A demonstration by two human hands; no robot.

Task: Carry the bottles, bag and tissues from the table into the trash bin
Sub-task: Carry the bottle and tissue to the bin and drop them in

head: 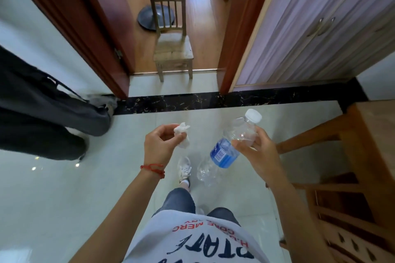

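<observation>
My left hand pinches a crumpled white tissue between thumb and fingers, held at waist height over the pale tiled floor. My right hand grips a clear plastic bottle with a blue label and a white cap. The bottle is tilted, cap pointing up and away, its base hanging down toward my white shoe. No trash bin or bag shows in this view.
A small wooden chair stands in the open doorway ahead, a dark round pan behind it. Another person's dark-trousered legs fill the left. A wooden chair and table stand at the right, a cabinet beyond.
</observation>
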